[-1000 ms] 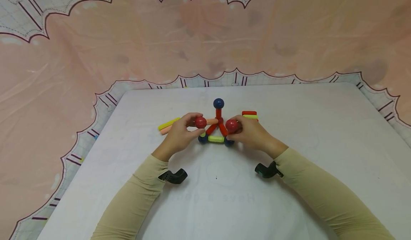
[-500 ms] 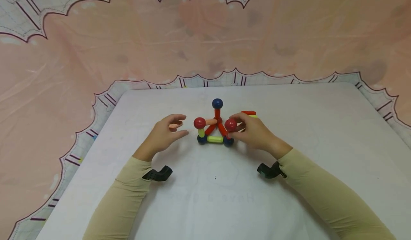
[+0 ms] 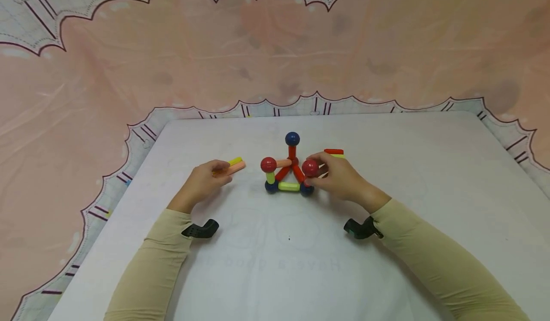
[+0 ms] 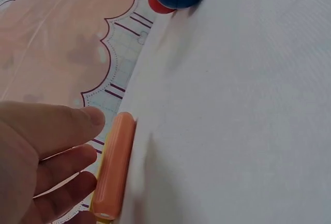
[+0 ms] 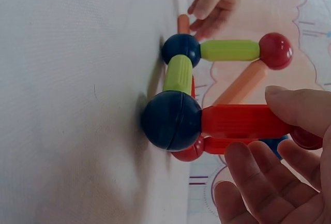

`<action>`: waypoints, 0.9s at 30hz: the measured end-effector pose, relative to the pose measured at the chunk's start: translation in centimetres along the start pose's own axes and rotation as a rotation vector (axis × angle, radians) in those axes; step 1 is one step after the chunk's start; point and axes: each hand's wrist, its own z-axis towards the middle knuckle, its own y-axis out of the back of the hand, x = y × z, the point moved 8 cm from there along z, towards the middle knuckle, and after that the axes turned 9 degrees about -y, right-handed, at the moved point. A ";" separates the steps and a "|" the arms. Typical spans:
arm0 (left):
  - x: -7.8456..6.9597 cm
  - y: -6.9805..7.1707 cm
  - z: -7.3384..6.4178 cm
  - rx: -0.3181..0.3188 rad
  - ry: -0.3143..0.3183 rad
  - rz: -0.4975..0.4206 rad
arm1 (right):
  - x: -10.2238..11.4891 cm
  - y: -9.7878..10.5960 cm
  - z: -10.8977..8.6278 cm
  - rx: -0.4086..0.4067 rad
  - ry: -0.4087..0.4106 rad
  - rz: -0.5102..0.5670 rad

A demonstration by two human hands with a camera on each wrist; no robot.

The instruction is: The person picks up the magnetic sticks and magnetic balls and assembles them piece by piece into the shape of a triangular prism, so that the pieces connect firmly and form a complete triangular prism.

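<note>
A magnetic ball-and-stick frame stands on the table, with blue balls (image 5: 171, 120) low at its front corners and a yellow-green stick (image 3: 289, 186) between them. At its right corner my right hand (image 3: 339, 175) holds the red ball (image 3: 310, 168) on top of an upright red stick (image 5: 245, 121), thumb across the stick's end. Another red ball (image 3: 269, 164) tops the left upright, joined to an orange stick (image 5: 242, 83). My left hand (image 3: 202, 182) is at a loose orange stick (image 4: 116, 166) and a yellow stick (image 3: 235, 161), fingertips right beside them, fingers not closed round either.
Behind my right hand lie a loose red stick (image 3: 333, 151) and a yellow-green one (image 3: 339, 156). A blue ball (image 3: 292, 138) tops the frame's rear red upright. The white table (image 3: 408, 168) ends at a patterned cloth (image 3: 275, 48) at the back.
My left hand has let go of the left red ball and moved left to the loose sticks, which have shifted slightly right. My right hand stays at the right red ball.
</note>
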 end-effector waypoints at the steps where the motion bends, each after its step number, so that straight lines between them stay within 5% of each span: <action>1: 0.1 -0.1 0.1 0.003 0.005 0.009 | 0.0 0.0 0.0 0.000 0.001 -0.002; 22: -0.5 -1.7 2.1 -0.101 -0.088 0.177 | 0.1 -0.2 -0.1 -0.004 0.032 -0.019; 27: -1.3 -1.5 1.9 -0.141 -0.106 0.151 | 0.2 -0.2 -0.1 -0.003 0.032 -0.022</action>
